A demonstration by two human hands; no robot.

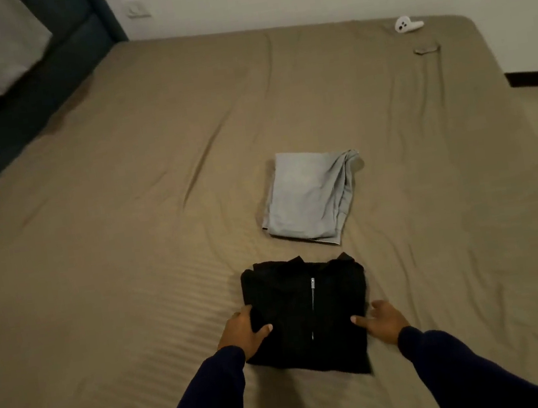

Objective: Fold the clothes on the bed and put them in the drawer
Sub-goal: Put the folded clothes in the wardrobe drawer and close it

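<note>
We see a big bed [125,224] with a brown sheet, and on it lie a folded black jacket [305,312] near us, folded grey pants [309,194] just behind it, and a small white thing [406,25] far right.

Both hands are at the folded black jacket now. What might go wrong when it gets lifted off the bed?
1. The left hand grips the black jacket at one edge while the right hand only touches the other side; an uneven lift may let the fold open.
2. The folded grey garment lies just beyond and could be knocked.
</note>
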